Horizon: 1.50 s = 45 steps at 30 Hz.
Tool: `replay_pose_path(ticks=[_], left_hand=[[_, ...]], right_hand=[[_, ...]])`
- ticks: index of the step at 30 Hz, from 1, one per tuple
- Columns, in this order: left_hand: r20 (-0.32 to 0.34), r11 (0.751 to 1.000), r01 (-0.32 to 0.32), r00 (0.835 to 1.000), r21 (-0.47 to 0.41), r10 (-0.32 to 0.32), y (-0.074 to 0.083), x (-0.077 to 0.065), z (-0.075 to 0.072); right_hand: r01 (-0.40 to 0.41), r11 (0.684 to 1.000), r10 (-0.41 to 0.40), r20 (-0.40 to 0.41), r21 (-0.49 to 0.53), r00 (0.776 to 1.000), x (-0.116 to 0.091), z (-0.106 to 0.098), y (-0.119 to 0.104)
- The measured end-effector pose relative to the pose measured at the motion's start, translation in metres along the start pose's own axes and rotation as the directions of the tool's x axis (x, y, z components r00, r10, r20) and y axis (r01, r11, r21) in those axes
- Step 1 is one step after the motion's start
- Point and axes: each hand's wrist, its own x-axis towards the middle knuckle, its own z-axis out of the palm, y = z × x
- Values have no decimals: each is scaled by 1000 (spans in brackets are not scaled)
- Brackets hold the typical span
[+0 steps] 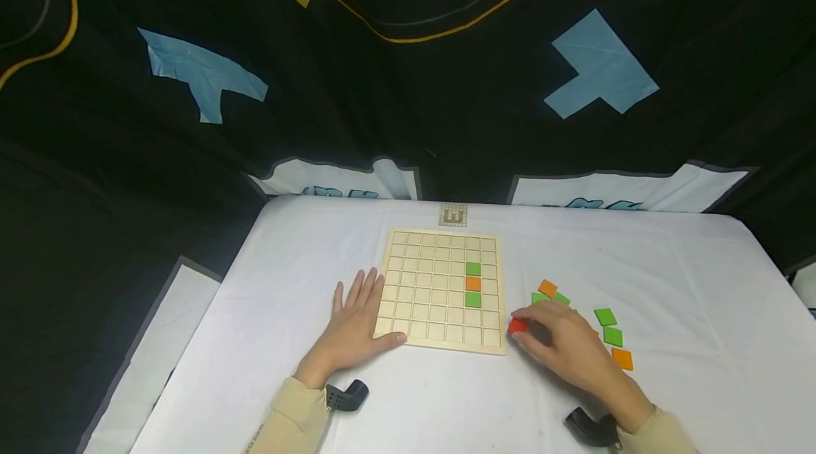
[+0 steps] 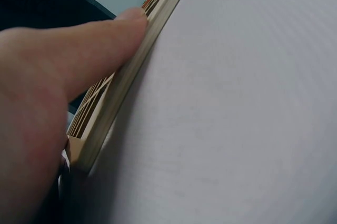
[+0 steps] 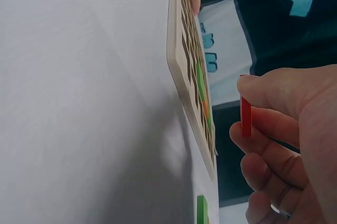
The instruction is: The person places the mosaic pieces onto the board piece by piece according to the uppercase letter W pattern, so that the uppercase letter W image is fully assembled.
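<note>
A wooden grid board (image 1: 438, 291) lies on the white table, with a green tile (image 1: 473, 268), an orange tile (image 1: 473, 284) and another green tile (image 1: 473, 300) in one column near its right side. My left hand (image 1: 353, 330) rests along the board's left edge, fingers straight, its thumb (image 2: 105, 42) over the near rim. Between thumb and fingertips, my right hand (image 1: 564, 344) pinches a red square tile (image 3: 246, 116) just right of the board's near right corner. The right wrist view shows that tile edge-on, above the table.
Loose green tiles (image 1: 605, 316) and orange tiles (image 1: 622, 359) lie right of the board, some partly hidden behind the right hand. A small patterned card (image 1: 453, 214) lies beyond the board's far edge. A black curtain (image 1: 408, 100) hangs behind the table.
</note>
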Motion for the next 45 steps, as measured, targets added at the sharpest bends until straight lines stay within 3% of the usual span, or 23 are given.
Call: replay_pose_path(ticks=[7, 19, 31, 45], left_hand=[[17, 1000, 6, 1000, 6, -6, -1, 1, 0], [6, 1000, 2, 1000, -2, -2, 0, 1, 0], [-5, 1000, 2, 1000, -10, -2, -1, 0, -1], [-11, 1000, -8, 1000, -11, 8, -1, 0, 1]], right_hand=[[56, 998, -55, -22, 23, 998, 11, 8, -1], [68, 997, -67, -23, 34, 997, 25, 20, -8], [2, 994, -8, 58, 107, 998, 38, 32, -18], [40, 999, -42, 80, 26, 996, 46, 40, -23]])
